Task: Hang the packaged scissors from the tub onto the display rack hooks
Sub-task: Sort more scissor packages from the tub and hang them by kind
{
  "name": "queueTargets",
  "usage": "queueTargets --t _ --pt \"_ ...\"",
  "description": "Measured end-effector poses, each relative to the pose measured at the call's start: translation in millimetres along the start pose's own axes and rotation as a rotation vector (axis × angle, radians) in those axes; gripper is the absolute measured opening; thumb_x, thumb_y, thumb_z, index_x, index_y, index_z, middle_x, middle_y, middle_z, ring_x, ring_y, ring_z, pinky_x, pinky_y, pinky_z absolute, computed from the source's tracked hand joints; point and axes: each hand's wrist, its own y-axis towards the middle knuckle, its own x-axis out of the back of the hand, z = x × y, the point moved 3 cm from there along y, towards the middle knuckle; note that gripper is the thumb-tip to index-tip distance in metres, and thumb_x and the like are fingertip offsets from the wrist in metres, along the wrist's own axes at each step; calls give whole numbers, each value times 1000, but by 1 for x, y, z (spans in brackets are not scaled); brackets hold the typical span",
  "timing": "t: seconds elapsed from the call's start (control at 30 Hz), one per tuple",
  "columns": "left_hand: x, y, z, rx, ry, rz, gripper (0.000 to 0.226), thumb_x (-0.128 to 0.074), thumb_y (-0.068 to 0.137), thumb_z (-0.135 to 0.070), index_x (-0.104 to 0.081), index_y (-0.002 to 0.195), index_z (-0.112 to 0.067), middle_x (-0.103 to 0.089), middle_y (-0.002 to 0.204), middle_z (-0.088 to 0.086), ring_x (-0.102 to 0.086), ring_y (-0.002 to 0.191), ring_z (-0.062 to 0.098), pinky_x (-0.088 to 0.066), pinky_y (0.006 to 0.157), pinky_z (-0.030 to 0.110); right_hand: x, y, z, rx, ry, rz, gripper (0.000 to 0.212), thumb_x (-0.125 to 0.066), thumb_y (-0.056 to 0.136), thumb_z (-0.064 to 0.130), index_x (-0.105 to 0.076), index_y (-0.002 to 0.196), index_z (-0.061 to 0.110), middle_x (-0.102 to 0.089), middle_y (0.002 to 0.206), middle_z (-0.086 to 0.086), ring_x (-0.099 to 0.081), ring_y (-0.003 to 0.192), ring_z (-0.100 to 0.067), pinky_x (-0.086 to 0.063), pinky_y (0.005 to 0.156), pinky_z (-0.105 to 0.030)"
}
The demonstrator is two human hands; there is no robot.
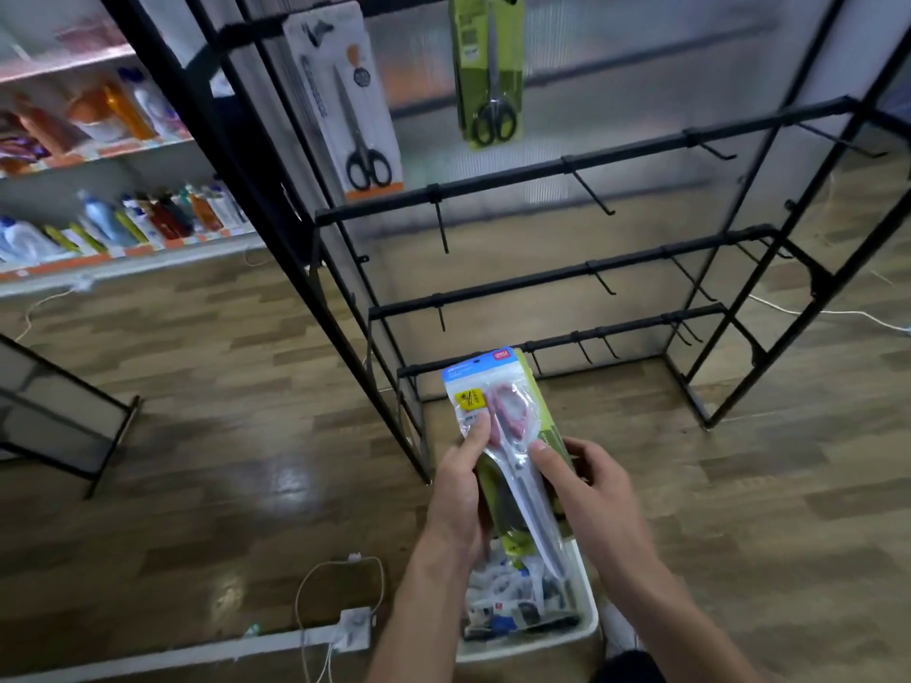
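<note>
- Two bare forearms reached forward from the bottom of the view, both hands meeting over a white tub (586, 628) on the wood floor (222, 411).
- Left hand (461, 490) curled around the left edge of a clear packet (498, 426), thumb pressed flat on its front near a yellow label.
- Right hand (589, 480) gripped the right side of the stack, its thumb lying across the clear packet's front and its fingers bent behind a green card pack (554, 436).
- Inside the clear packet lay pink-handled scissors, handles up, blades pointing down toward the tub.
- Behind it, the green pack sat pressed against the packet, showing along the right edge and below the left hand.
- Both packs were held in the air above the tub, in front of the lowest rail of a black rack (542, 179).
- More packaged items, too blurred to tell apart, filled the tub.
- Higher on the rack hung two packs: a white-and-orange pack (345, 96) with black-handled scissors on the left, and a green hung pack (488, 66) to its right.
- Other hooks (594, 194) on the lower rails were bare.
- At far left stood shelves (98, 248) of bottles, blurred.
- A power strip (352, 628) and white cable lay on the floor left of the tub.
</note>
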Motion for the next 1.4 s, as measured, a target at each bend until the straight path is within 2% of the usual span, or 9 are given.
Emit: queueTargets --t 0.1,0.33,0.47,0.63,0.73,0.83,1.1,1.23,1.4 --pt "-8 10 0 -8 16 10 76 -75 89 -56 -65 139 0 -65 138 32 -67 119 42 -54 107 52 3 10 7 3 -7 24 38 -71 90 53 -69 118 27 -77 100 9 -74 88 -2 -58 72 -24" --pt "-31 32 -5 19 -42 -53 71 -53 98 -68 -74 133 -10 -71 133 25 -69 121 38 -46 118 57 19 54 35 36 -97 90 36 -70 89 57 -67 113 31 -72 105 5 -73 88 -8 -59 66 -26" --pt "-43 46 -7 -20 -80 -124 75 -52 97 -71 -72 134 -9 -71 132 26 -69 120 39 -49 113 53 27 85 54 100 -314 115 48 -67 78 71 -67 103 30 -60 106 3 -70 91 -15 -64 73 -42" --pt "-53 64 -6 -75 -91 -196 80 -55 91 -80 -70 137 -18 -70 136 22 -64 131 41 -43 120 60 31 103 74 209 -434 174 54 -61 76 80 -50 113 41 -46 113 14 -57 105 -10 -60 88 -41" --pt "-60 65 -15 -88 -117 -202 75 -50 96 -72 -66 142 -15 -67 139 24 -63 133 42 -45 118 60 28 108 89 251 -431 152 70 -64 79 74 -48 133 33 -42 123 10 -50 119 -10 -47 95 -30" --pt "-66 63 -27 -42 -163 -133 70 -43 102 -65 -66 142 -12 -70 136 24 -69 126 38 -60 98 50 15 109 102 329 -415 132 75 -67 73 75 -48 133 34 -41 122 12 -45 119 -7 -41 94 -26" --pt "-31 67 -62 -24 -58 9 58 -46 101 -62 -86 106 -21 -79 116 18 -80 99 29 -65 76 39 -30 113 102 363 -302 90 37 -77 85 50 -61 115 37 -57 109 12 -60 102 -6 -52 82 -23" --pt "-12 73 -70 -19 12 -31 62 -63 95 -64 -71 137 -19 -71 134 21 -72 120 37 -60 93 49 -41 115 100 284 -118 92 30 -81 86 37 -66 112 31 -70 104 7 -69 96 -11 -60 79 -30" --pt "-7 86 -68 -62 65 -65 68 -88 75 -48 -71 135 -20 -73 131 20 -70 119 43 -59 96 55 -28 125 95 122 156 30 33 -81 85 14 -63 113 20 -77 103 -2 -75 98 -19 -62 84 -39"
